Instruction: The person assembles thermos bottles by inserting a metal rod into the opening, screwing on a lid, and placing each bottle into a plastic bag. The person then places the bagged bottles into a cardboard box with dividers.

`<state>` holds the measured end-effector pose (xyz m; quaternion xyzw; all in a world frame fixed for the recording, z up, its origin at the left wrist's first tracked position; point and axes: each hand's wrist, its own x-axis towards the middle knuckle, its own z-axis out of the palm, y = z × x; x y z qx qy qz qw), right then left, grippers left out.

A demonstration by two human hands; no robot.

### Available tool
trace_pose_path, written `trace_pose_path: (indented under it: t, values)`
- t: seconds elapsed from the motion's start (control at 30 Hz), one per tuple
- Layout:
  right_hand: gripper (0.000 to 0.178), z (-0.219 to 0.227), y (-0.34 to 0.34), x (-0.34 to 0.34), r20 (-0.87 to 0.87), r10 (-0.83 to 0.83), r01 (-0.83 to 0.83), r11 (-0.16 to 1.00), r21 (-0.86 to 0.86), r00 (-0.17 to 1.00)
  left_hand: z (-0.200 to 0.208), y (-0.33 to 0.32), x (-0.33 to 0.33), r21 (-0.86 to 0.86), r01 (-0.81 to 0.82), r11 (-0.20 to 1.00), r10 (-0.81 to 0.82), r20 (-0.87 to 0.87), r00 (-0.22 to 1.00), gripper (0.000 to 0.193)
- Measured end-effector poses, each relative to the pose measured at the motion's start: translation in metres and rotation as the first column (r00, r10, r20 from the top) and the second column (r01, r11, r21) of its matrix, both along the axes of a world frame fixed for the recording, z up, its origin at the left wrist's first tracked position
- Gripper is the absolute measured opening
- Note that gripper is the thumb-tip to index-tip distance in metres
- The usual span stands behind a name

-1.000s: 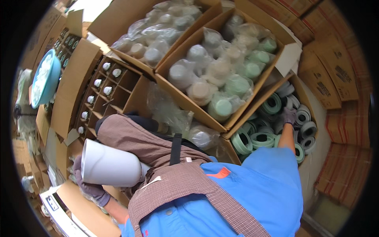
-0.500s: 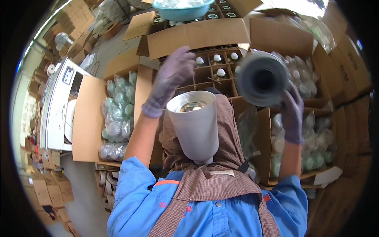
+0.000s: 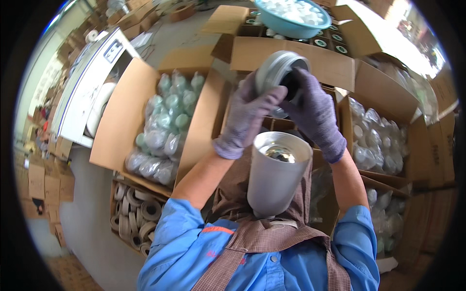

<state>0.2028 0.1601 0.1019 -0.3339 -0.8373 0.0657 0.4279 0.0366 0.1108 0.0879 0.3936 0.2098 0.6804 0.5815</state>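
Between my two gloved hands, in front of me, I hold a grey cylindrical piece with a ribbed rim and a dark opening. My left hand grips its left and lower side, thumb and fingers closed against it. My right hand is curled round its right edge, with fingertips at the dark opening. Just below the hands, a grey flask body stands upright in my lap against the checked apron, its threaded mouth facing up and shiny inside. My hands partly hide the grey piece.
At left stands an open carton of plastic-wrapped glass bottles. A box of pale rings sits lower. A blue basin of white pieces rests on a divided carton at the back. More bagged bottles fill cartons at right.
My right hand has brought the grey cylindrical piece from the right to the middle. My left hand has come to it and taken hold. The whole view has shifted.
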Motion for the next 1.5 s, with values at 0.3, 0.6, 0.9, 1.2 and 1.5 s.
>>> trace_pose_path:
  t: [0.3,0.6,0.9,1.2,1.5]
  values:
    - [0.045,-0.015,-0.009,0.029,-0.465,0.055,-0.392,0.629,-0.671,0.884,-0.003,0.002,0.002,0.469,-0.118,0.875,0.421,-0.618,0.664,0.073]
    - [0.083,-0.061,-0.042,0.061,-0.654,0.123,-0.625,0.469,-0.624,0.746,-0.037,-0.018,-0.036,0.071,0.425,0.903,-0.329,-0.522,0.787,0.066]
    - [0.062,-0.061,-0.046,0.055,-0.712,0.142,-0.665,0.516,-0.539,0.688,-0.039,-0.025,-0.032,0.236,0.244,0.941,-0.057,-0.599,0.799,0.05]
    - [0.061,-0.062,-0.043,0.058,-0.618,0.34,-0.666,0.61,-0.429,0.709,-0.039,-0.031,-0.036,0.302,0.229,0.926,0.045,-0.687,0.725,0.059]
    - [0.056,-0.066,-0.045,0.058,-0.613,0.356,-0.669,0.619,-0.412,0.706,-0.052,-0.039,-0.021,0.379,0.084,0.921,0.215,-0.678,0.703,0.043]
